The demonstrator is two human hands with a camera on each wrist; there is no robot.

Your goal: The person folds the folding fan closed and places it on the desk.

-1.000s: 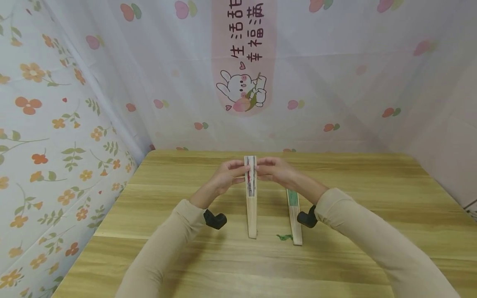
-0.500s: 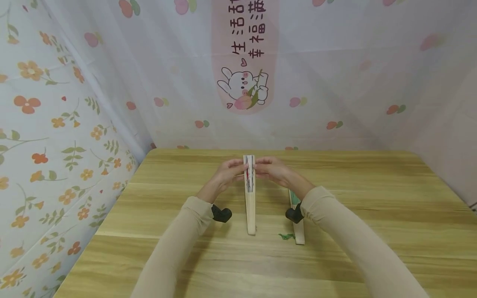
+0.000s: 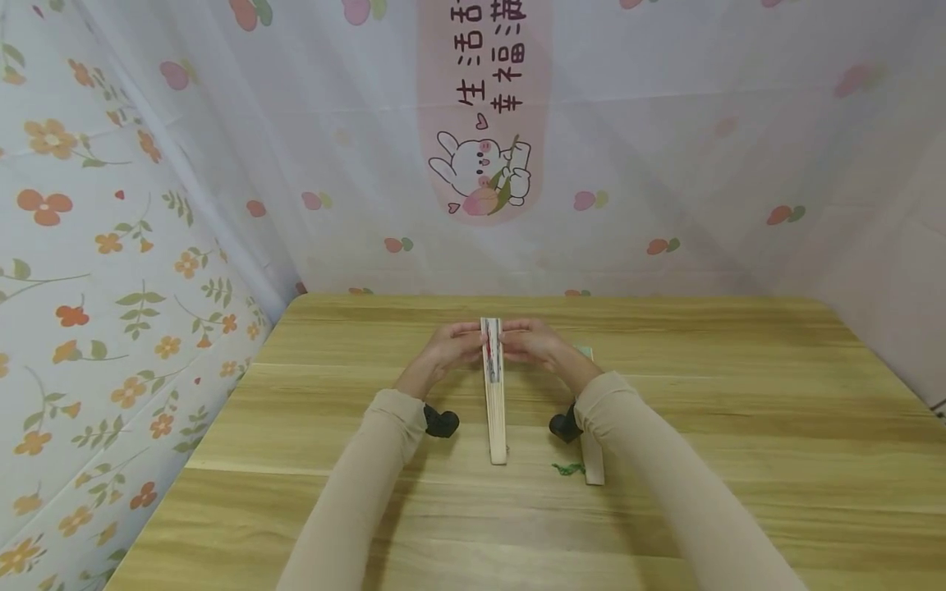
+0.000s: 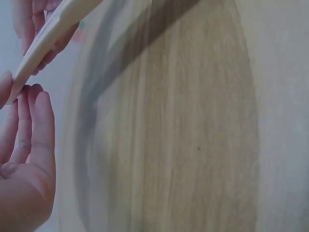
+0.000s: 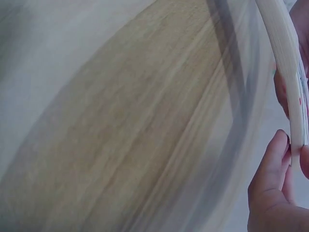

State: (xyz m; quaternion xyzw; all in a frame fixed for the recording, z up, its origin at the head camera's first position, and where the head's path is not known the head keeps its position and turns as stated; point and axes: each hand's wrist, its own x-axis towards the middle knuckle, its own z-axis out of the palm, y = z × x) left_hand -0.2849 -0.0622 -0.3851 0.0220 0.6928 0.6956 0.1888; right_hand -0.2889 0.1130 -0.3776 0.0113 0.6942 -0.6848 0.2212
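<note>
A folded hand fan (image 3: pixel 496 419) with pale wooden ribs and a white, grey and red printed leaf points away from me in the head view. My left hand (image 3: pixel 443 351) pinches its far end from the left, thumb on the near side and fingers behind. From the right, my right hand (image 3: pixel 543 346) pinches that same end. The left wrist view has the fan's pale edge (image 4: pixel 48 36) slanting above my left fingers (image 4: pixel 42 116). In the right wrist view, the fan's ribs (image 5: pixel 285 53) run down to my right hand (image 5: pixel 273 193).
A second folded fan (image 3: pixel 594 461), with a green leaf, lies on the wooden table (image 3: pixel 473 533) partly hidden under my right forearm. Its green tassel (image 3: pixel 568 469) lies beside it. A printed curtain (image 3: pixel 355 164) hangs behind the table, and a flowered one (image 3: pixel 89 328) at the left.
The far end of the held fan has dropped slightly, together with both hands. My right forearm has shifted left and now covers most of the green fan.
</note>
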